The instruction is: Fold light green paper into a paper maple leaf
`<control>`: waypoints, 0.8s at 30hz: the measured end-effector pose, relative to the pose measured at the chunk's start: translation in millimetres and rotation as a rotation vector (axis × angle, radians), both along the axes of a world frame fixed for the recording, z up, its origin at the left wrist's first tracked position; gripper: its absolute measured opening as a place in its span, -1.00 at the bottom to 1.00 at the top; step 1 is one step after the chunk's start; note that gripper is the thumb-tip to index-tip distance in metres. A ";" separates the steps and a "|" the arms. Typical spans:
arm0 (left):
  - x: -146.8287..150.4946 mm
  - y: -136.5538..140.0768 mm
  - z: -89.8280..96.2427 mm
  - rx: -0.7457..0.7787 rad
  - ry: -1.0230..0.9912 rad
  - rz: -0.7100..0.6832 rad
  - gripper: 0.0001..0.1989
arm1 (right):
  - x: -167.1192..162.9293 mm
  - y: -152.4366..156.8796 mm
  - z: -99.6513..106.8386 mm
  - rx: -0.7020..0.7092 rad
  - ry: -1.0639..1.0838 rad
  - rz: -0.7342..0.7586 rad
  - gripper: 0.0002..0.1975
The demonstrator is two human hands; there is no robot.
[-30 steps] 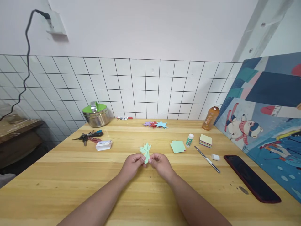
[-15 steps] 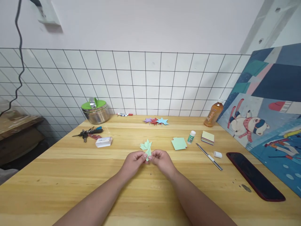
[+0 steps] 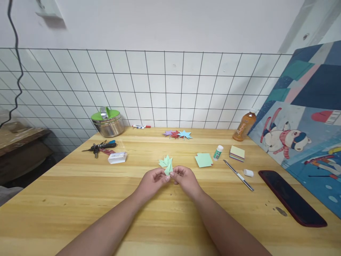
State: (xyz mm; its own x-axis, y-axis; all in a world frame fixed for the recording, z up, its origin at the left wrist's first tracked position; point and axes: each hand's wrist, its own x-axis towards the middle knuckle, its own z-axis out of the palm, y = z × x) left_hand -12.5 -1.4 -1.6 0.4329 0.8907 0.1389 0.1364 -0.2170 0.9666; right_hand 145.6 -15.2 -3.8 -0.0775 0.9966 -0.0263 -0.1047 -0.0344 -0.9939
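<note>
Between my two hands is a light green folded paper leaf [image 3: 167, 163], its points facing away from me. My left hand [image 3: 153, 180] pinches its near left edge with thumb and fingers. On the other side, the thumb and fingertips of my right hand [image 3: 185, 177] close on the near right corner. My fingers cover part of the leaf's lower edge. Farther back lie three folded paper leaves: a purple one [image 3: 167, 133], a red one [image 3: 175, 134] and a light blue one [image 3: 184, 134]. To the right is a stack of green paper squares [image 3: 204, 160].
A glue stick [image 3: 218, 153], a sticky-note pad [image 3: 237, 153], a craft knife [image 3: 239, 175], a white cap [image 3: 248, 173] and a dark phone-like slab [image 3: 291, 197] lie right. A bottle [image 3: 244, 126] stands behind. Left are a pot [image 3: 108, 124], keys [image 3: 98, 148], a small box [image 3: 117, 157] and a marker [image 3: 141, 127].
My thumbs and fingers have shifted slightly on the green leaf, and its lower part now looks wider and turned. The whole view has tilted a little.
</note>
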 end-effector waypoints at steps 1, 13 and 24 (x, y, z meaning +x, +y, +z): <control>0.2 0.2 -0.3 -0.014 0.001 -0.009 -0.76 | 0.0 -0.1 0.1 0.000 -0.002 -0.002 -0.68; 0.2 0.8 2.2 -0.111 -0.007 0.005 -0.77 | -0.8 0.7 -1.6 0.058 -0.046 -0.003 -0.78; -1.5 -0.1 0.3 -0.067 0.126 0.010 -0.78 | 3.7 0.5 -0.4 0.081 -0.086 -0.100 -0.76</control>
